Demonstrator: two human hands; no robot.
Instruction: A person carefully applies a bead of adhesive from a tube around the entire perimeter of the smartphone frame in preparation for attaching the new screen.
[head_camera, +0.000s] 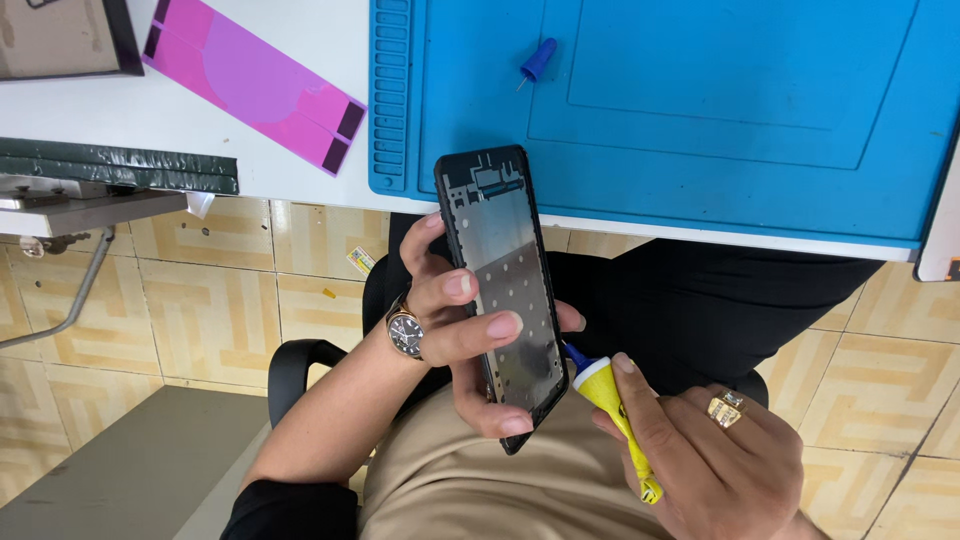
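My left hand (462, 325) grips a black phone frame (505, 290) with a bare metal inner plate, held upright over my lap below the table edge. A watch sits on that wrist. My right hand (715, 455), wearing a ring, holds a yellow glue tube (618, 415) with a blue nozzle. The nozzle tip touches the lower right edge of the frame.
A blue work mat (700, 100) covers the white table, with a small blue cap with a pin (537, 62) lying on it. A pink adhesive strip (250, 80) lies to the left of the mat. A black chair armrest (295, 365) and a tiled floor show below.
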